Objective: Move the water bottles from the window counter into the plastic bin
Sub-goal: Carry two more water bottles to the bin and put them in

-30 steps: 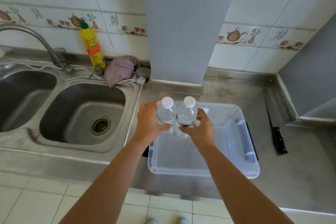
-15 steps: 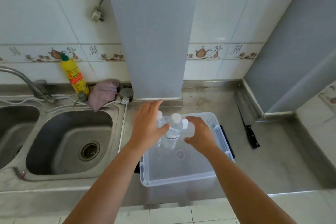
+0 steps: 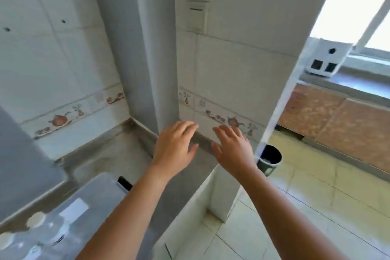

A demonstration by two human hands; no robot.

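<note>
White tiles with a band of little brown teapot pictures [image 3: 233, 121] cover the kitchen wall, and a grey counter [image 3: 118, 154] runs along the bottom of it.

Both hands are up in the air in front of the tiled wall, side by side but not touching. The left hand [image 3: 174, 143] is open, with its fingers spread and nothing in it. The right hand [image 3: 233, 149] is open too, palm down, and it holds nothing. Both bare arms reach in from the near edge.

Down at the near left sits the clear plastic bin [image 3: 90, 188] on the counter. Inside it stand water bottles [image 3: 42, 228] with white caps, a bit blurry. They are well apart from the hands. A small black thing [image 3: 124, 182] pokes out just past the bin's far corner, but I cannot tell what it is.

A grey post [image 3: 152, 48] goes up the wall behind the left hand. A white switch box [image 3: 197, 17] is high on the tiles to its right.

On the right, past the wall's corner, the floor has pale yellow tiles. A dark bucket [image 3: 270, 158] stands there, near the right hand. Farther right is a low reddish-brown ledge [image 3: 329, 116] under a bright window, and a white box-shaped machine [image 3: 325, 59] sits up on the ledge by the window.
</note>
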